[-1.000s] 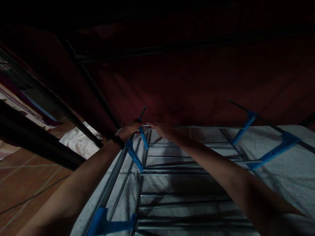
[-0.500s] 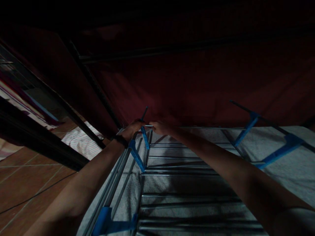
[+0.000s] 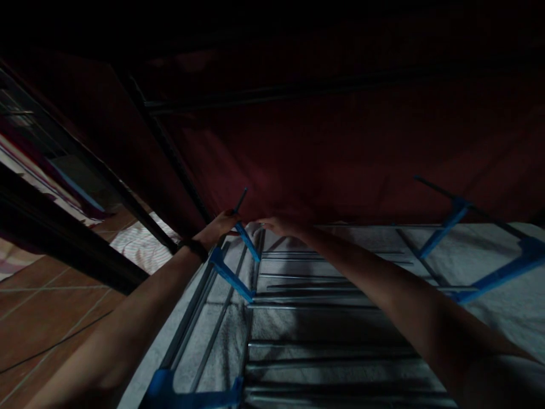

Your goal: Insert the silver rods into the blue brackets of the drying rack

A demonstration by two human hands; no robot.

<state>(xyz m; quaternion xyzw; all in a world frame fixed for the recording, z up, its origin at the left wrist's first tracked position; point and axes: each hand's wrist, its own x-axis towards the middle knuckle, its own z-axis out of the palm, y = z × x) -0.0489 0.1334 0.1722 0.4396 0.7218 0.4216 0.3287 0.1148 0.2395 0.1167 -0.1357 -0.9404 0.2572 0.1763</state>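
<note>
Both my arms reach forward over a metal drying rack (image 3: 323,295) with blue plastic joints. My left hand (image 3: 217,227) sits at the rack's far left corner, fingers curled by a blue joint (image 3: 247,241) and the lower edge of a dark red cloth (image 3: 340,159). My right hand (image 3: 279,226) lies just right of it at the same edge of the red cloth, fingers bent against it. The light is dim, so the grip of either hand is hard to read. Grey-white towels (image 3: 489,272) lie over the rack's rails.
The dark red cloth hangs across the whole upper view. Terracotta floor tiles (image 3: 46,318) and a striped pale cloth (image 3: 140,244) show at the left. Dark bars (image 3: 63,244) cross the left side. More blue brackets (image 3: 494,278) stand at the rack's right.
My two hands stay close together at the rack's far corner; the view has shifted slightly, and my left hand has slid a little left and up along the corner.
</note>
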